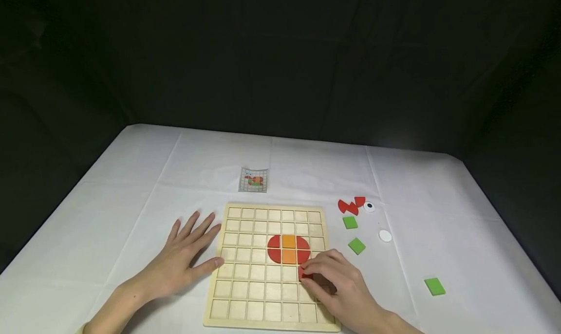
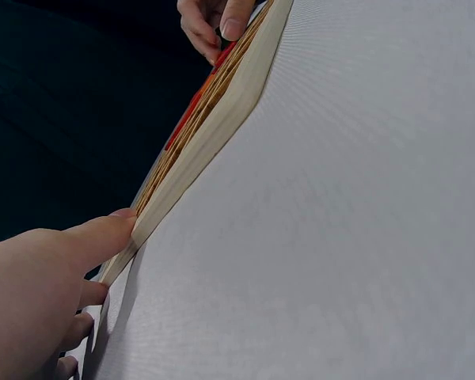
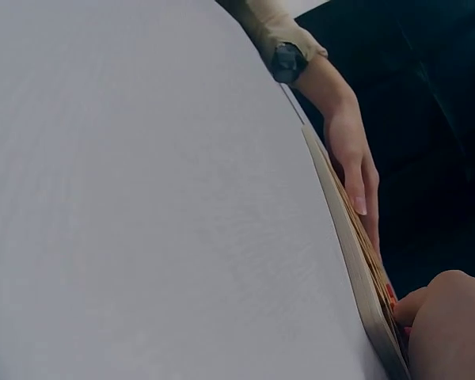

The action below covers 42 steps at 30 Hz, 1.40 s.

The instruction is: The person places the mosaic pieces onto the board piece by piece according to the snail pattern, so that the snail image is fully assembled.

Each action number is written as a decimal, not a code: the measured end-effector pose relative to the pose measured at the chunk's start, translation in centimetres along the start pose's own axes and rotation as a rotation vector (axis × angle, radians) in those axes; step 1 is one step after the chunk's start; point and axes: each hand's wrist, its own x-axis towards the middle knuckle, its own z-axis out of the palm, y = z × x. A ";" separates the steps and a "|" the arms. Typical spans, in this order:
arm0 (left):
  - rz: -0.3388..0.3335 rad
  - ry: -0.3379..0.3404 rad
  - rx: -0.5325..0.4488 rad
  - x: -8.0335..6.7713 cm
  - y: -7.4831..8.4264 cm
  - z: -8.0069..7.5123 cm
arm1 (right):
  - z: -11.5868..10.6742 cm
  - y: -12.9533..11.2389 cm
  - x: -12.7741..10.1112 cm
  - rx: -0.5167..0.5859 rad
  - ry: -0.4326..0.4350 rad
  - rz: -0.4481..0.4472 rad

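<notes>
A pale wooden grid board [image 1: 232, 295] lies on the white table. Toward its right middle, red quarter-round tiles [image 1: 274, 255] flank two orange square tiles [image 1: 289, 256]. My right hand [image 1: 346, 287] pinches a red tile [image 1: 302, 273] between thumb and fingers, over a cell just below the right end of that group; the fingers hide part of the tile. Spread flat, my left hand [image 1: 179, 258] rests on the table at the board's left side. Its thumb touches the board's edge, as the left wrist view also shows for the hand [image 2: 55, 261].
Right of the board lie several red pieces [image 1: 360, 201], an eye disc [image 1: 369, 207], a white disc [image 1: 385, 235] and green square tiles [image 1: 357, 246], one of them a green tile [image 1: 435, 286] farther right. A small picture card [image 1: 253, 180] lies beyond the board. Dark cloth surrounds the table.
</notes>
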 end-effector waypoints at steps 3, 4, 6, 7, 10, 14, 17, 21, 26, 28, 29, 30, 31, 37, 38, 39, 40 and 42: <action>0.001 0.005 -0.001 0.0 -0.1 0.0 | 0.1 -0.1 0.1 -0.006 0.000 0.006; 0.001 0.006 -0.001 0.0 -0.1 0.0 | 0.1 -0.1 0.1 -0.009 -0.002 0.012; 0.001 0.004 -0.004 0.0 0.0 0.0 | 0.0 -0.1 0.1 -0.017 0.000 0.009; 0.001 0.003 -0.005 0.0 0.0 0.0 | 0.0 -0.1 0.1 -0.025 0.000 0.001; 0.001 0.003 -0.009 0.0 0.0 0.0 | -0.1 0.0 0.0 -0.056 -0.002 -0.040; 0.001 0.010 -0.007 -0.1 0.0 0.3 | -0.4 0.2 -0.2 -0.056 0.005 -0.063; -0.002 0.012 -0.009 0.0 0.1 0.4 | -0.8 0.4 -0.4 -0.033 0.010 -0.030; -0.006 0.012 -0.005 0.0 0.3 0.4 | -1.7 0.9 -0.7 -0.048 0.025 0.013; 0.003 0.018 0.012 0.0 0.3 0.2 | -2.8 1.7 -1.0 -0.109 0.066 0.056; 0.005 0.020 0.017 0.0 0.3 0.2 | -3.3 2.0 -1.1 -0.135 0.077 0.078; 0.004 0.020 0.017 0.0 0.3 0.2 | -3.6 2.2 -1.2 -0.148 0.079 0.092; 0.002 0.019 0.016 0.1 0.3 0.2 | -3.9 2.3 -1.3 -0.165 0.074 0.118; -0.002 0.016 0.013 0.1 0.3 0.2 | -4.1 2.5 -1.4 -0.181 0.071 0.142; -0.010 0.015 0.013 0.1 0.2 0.2 | -5.6 3.4 -1.8 -0.292 0.040 0.284; -0.007 0.017 0.016 0.1 0.1 0.2 | -5.8 3.5 -1.9 -0.308 0.046 0.293; -0.004 0.018 0.018 0.0 0.1 0.2 | -6.0 3.7 -2.0 -0.329 0.052 0.302; -0.001 0.018 0.016 0.0 0.1 0.1 | -6.2 3.8 -2.0 -0.346 0.064 0.303; 0.003 0.016 0.008 -0.1 0.0 0.1 | -6.5 4.1 -2.2 -0.376 0.084 0.307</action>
